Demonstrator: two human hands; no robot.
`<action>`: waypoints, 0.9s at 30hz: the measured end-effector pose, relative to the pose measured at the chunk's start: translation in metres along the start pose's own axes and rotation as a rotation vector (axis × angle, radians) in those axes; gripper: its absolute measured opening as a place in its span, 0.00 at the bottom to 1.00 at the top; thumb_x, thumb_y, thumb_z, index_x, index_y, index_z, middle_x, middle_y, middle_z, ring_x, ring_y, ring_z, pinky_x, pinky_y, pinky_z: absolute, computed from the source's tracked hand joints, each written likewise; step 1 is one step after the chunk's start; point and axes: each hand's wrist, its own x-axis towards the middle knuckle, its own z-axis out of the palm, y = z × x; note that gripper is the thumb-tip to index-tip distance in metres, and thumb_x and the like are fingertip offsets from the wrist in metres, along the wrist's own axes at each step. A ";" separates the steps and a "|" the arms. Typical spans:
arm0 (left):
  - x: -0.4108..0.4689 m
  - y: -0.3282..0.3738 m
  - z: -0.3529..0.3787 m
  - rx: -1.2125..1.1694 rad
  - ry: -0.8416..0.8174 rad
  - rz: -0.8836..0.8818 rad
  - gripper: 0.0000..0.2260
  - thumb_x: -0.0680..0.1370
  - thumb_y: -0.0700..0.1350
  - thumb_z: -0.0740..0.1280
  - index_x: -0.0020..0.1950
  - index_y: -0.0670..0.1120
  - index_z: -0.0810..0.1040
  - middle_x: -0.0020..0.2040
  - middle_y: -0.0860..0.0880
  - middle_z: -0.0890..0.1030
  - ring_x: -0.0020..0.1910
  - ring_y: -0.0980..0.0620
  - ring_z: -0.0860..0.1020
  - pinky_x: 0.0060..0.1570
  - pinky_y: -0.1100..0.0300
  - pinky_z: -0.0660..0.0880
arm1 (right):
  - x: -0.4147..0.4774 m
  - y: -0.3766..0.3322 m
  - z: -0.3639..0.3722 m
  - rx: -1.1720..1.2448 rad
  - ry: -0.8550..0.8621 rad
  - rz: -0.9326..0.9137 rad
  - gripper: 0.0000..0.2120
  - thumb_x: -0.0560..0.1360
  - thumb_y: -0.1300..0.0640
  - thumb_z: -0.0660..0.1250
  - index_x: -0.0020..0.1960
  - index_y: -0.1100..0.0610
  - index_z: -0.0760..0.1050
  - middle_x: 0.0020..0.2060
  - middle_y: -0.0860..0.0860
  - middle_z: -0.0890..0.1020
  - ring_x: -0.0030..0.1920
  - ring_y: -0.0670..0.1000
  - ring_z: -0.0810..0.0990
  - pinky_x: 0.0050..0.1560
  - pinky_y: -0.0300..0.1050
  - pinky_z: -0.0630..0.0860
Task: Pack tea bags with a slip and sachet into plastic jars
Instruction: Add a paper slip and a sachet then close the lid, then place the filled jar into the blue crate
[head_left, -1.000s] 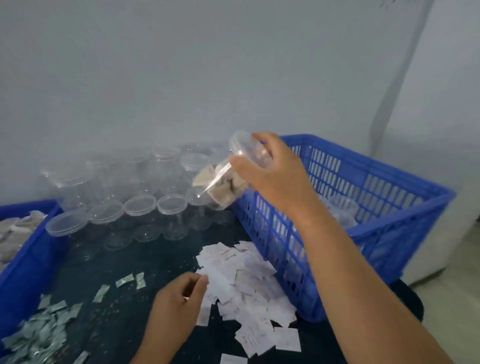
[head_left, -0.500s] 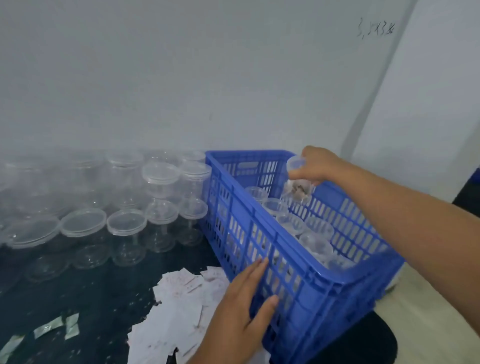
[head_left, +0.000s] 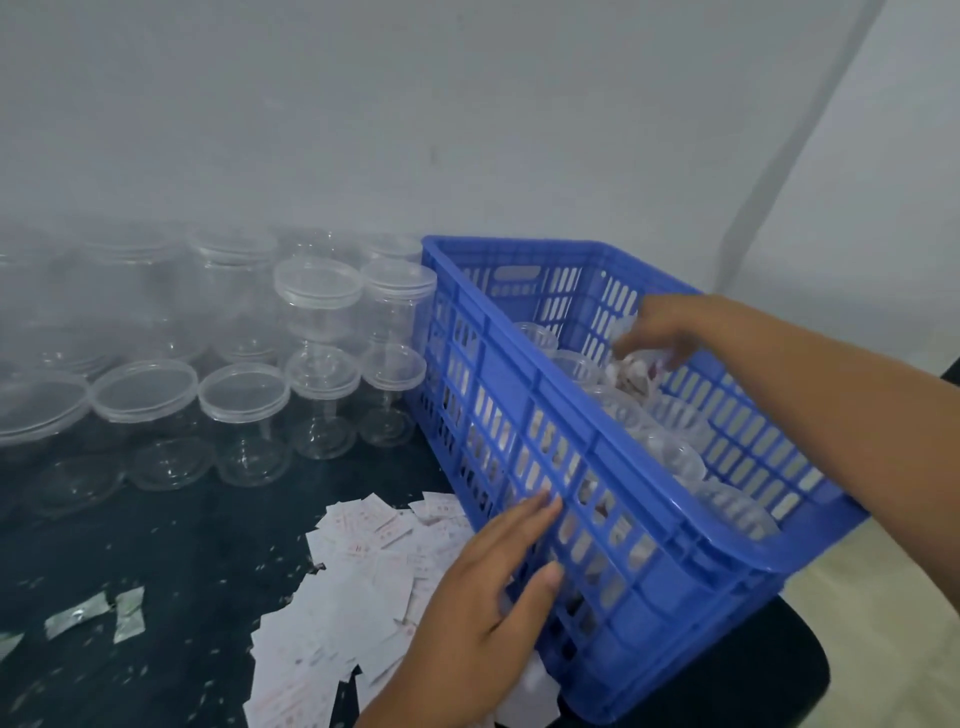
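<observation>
Plain pale grey wall (head_left: 467, 104) behind desk (head_left: 156, 545); whiter side wall (head_left: 893, 171) meets it at right corner. Desk top dark, speckled. Pale floor (head_left: 883, 639) lower right.

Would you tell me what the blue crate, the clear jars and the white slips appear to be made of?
Crate: likely moulded plastic, glossy blue, with slotted walls. Jars: probably thin clear plastic; you see straight through them. Slips: seemingly matt white paper, flat with reddish print.

You had a dark counter (head_left: 182, 545) carrying rows of clear lidded jars (head_left: 244, 400) by the wall (head_left: 467, 130), a blue crate (head_left: 623, 571) at its right edge, white slips (head_left: 363, 587) heaped beside the crate, and silver sachets (head_left: 93, 618) front left.
</observation>
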 end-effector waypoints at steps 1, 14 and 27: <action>0.000 -0.001 0.000 -0.009 -0.002 -0.002 0.23 0.82 0.71 0.56 0.77 0.75 0.61 0.78 0.74 0.60 0.79 0.70 0.57 0.76 0.55 0.60 | 0.000 0.003 0.007 0.015 -0.031 0.005 0.30 0.75 0.51 0.81 0.69 0.62 0.72 0.67 0.59 0.76 0.55 0.63 0.86 0.52 0.61 0.87; -0.001 -0.002 0.002 0.045 0.002 0.035 0.24 0.82 0.70 0.56 0.79 0.74 0.59 0.79 0.73 0.59 0.80 0.68 0.56 0.78 0.50 0.61 | -0.034 -0.032 -0.006 -0.569 -0.117 -0.135 0.35 0.86 0.34 0.59 0.83 0.57 0.67 0.83 0.55 0.68 0.80 0.59 0.69 0.78 0.57 0.68; -0.010 0.023 -0.014 0.093 0.194 0.006 0.17 0.82 0.45 0.68 0.71 0.53 0.76 0.68 0.58 0.79 0.61 0.54 0.78 0.61 0.68 0.73 | -0.299 -0.080 0.062 0.144 0.251 -1.013 0.24 0.77 0.28 0.60 0.67 0.37 0.77 0.55 0.34 0.83 0.55 0.34 0.80 0.54 0.36 0.78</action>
